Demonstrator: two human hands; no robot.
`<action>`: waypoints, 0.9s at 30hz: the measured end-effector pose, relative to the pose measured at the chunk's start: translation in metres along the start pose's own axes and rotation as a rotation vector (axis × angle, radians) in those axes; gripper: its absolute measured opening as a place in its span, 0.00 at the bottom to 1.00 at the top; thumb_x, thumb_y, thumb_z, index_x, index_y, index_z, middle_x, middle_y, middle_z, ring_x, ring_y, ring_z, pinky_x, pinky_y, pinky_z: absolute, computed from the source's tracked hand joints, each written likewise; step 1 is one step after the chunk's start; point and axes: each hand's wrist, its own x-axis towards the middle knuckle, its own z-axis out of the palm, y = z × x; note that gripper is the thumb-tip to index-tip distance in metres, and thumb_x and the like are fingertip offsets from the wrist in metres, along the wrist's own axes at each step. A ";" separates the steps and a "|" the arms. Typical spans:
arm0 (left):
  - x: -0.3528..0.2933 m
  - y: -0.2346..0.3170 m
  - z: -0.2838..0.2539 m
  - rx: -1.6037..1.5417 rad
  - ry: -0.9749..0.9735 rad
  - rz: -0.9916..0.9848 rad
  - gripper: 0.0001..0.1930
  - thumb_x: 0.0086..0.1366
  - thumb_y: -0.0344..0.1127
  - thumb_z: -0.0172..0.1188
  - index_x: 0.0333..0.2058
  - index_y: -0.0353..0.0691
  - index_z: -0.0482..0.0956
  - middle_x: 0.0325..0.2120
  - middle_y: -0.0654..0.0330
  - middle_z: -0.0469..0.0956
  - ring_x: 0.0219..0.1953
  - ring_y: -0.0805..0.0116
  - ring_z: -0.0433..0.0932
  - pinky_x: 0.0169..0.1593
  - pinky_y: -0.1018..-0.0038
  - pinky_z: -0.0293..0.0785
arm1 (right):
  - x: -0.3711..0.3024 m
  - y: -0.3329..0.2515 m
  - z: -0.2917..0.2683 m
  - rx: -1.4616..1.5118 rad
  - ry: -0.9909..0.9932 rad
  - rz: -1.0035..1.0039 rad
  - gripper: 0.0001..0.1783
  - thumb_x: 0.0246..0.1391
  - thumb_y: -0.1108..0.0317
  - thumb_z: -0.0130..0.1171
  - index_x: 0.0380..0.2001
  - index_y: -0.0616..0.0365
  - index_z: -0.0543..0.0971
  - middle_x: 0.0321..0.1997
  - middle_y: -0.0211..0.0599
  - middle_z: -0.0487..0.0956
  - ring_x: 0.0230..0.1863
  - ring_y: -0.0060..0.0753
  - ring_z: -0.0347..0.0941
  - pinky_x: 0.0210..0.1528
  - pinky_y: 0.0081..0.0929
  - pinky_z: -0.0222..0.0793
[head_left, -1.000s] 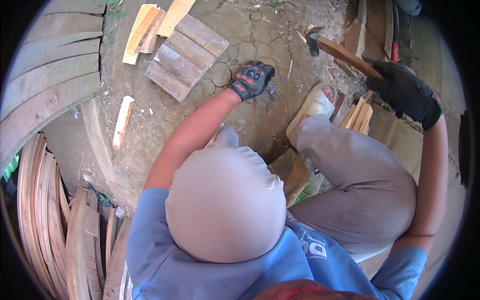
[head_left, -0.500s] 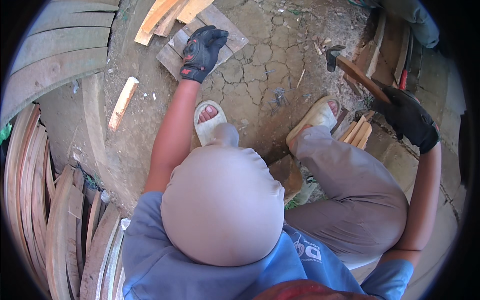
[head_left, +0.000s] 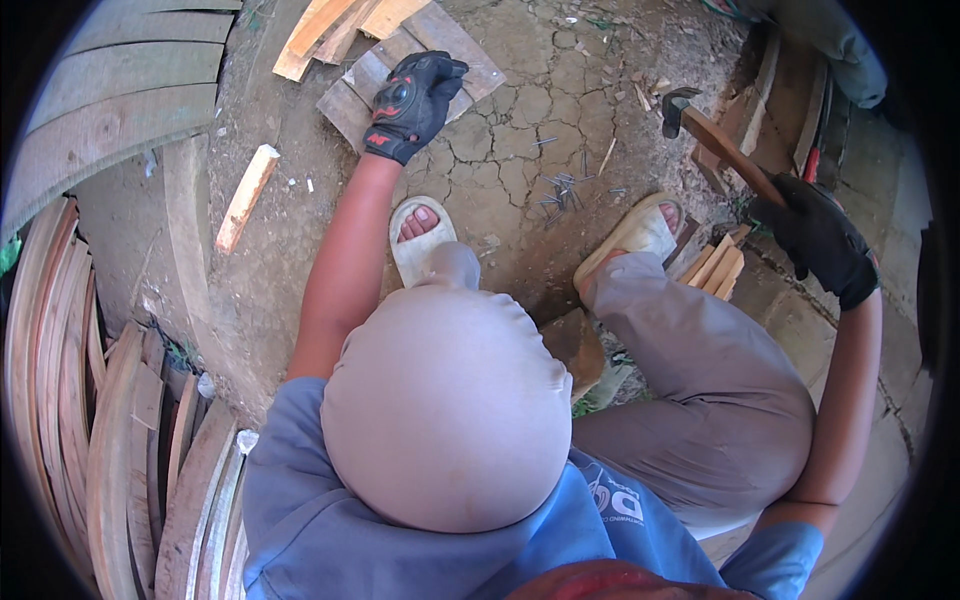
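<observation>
My left hand, in a black glove with red marks, rests over a panel of joined wooden boards on the ground. Its fingers are curled closed, and whatever they grip, if anything, stays hidden beneath the glove. Out to the right, my right hand, also black-gloved, is wrapped round the wooden handle of a hammer. The dark metal hammer head points away from me, toward the upper left of that hand. Loose nails lie scattered on the cracked earth between my feet and the panel.
Long timber strips lie at the panel's far left. A short wood piece is on the ground left of my arm. Stacked boards fill the lower left. Small offcuts sit by my right foot. Another person's leg shows at the far right.
The view has shifted slightly. My left hand stays on the panel in its curled shape, and the right hand keeps hold of the hammer in nearly the same place.
</observation>
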 end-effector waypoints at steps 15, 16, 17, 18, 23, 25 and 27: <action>0.000 -0.004 0.000 -0.006 -0.051 -0.030 0.08 0.67 0.33 0.68 0.43 0.41 0.87 0.47 0.52 0.87 0.55 0.47 0.81 0.60 0.55 0.77 | 0.001 0.006 0.002 0.031 -0.031 0.006 0.29 0.65 0.55 0.64 0.62 0.62 0.79 0.31 0.35 0.78 0.24 0.23 0.75 0.24 0.29 0.71; 0.000 -0.004 0.000 0.002 -0.053 -0.042 0.08 0.67 0.33 0.68 0.43 0.41 0.87 0.48 0.52 0.87 0.55 0.47 0.81 0.60 0.54 0.77 | 0.001 0.007 0.002 0.018 -0.029 -0.008 0.29 0.65 0.55 0.64 0.63 0.63 0.79 0.31 0.35 0.78 0.24 0.23 0.75 0.24 0.29 0.71; 0.000 -0.005 0.000 0.002 -0.047 -0.044 0.08 0.67 0.34 0.68 0.43 0.41 0.88 0.48 0.52 0.87 0.55 0.47 0.81 0.60 0.54 0.77 | 0.003 0.008 0.001 0.005 -0.026 -0.021 0.29 0.65 0.55 0.63 0.63 0.63 0.78 0.31 0.35 0.78 0.24 0.23 0.75 0.24 0.29 0.72; 0.000 -0.004 0.000 0.002 -0.043 -0.046 0.08 0.67 0.35 0.68 0.43 0.42 0.88 0.47 0.51 0.87 0.55 0.47 0.81 0.60 0.54 0.77 | 0.004 0.009 0.002 -0.007 -0.025 -0.035 0.29 0.66 0.56 0.63 0.63 0.63 0.78 0.31 0.35 0.78 0.24 0.23 0.75 0.24 0.29 0.72; -0.001 0.007 0.000 0.034 -0.001 -0.050 0.08 0.67 0.35 0.68 0.41 0.41 0.88 0.43 0.52 0.86 0.52 0.47 0.82 0.58 0.55 0.78 | -0.001 0.003 0.001 0.019 -0.037 0.022 0.29 0.65 0.55 0.63 0.63 0.63 0.78 0.32 0.35 0.79 0.24 0.22 0.75 0.24 0.28 0.72; -0.004 0.004 0.004 0.002 0.028 -0.074 0.07 0.66 0.35 0.68 0.40 0.41 0.88 0.41 0.52 0.86 0.49 0.48 0.82 0.56 0.56 0.78 | 0.000 0.001 0.001 0.009 -0.045 0.019 0.29 0.66 0.55 0.64 0.62 0.64 0.78 0.32 0.37 0.79 0.25 0.24 0.76 0.26 0.30 0.73; -0.006 0.004 0.008 -0.057 0.072 -0.088 0.07 0.66 0.35 0.69 0.39 0.41 0.88 0.40 0.52 0.86 0.47 0.48 0.83 0.55 0.56 0.79 | 0.002 0.003 0.004 -0.010 -0.041 0.008 0.28 0.66 0.55 0.64 0.61 0.64 0.79 0.33 0.40 0.81 0.26 0.30 0.78 0.30 0.34 0.75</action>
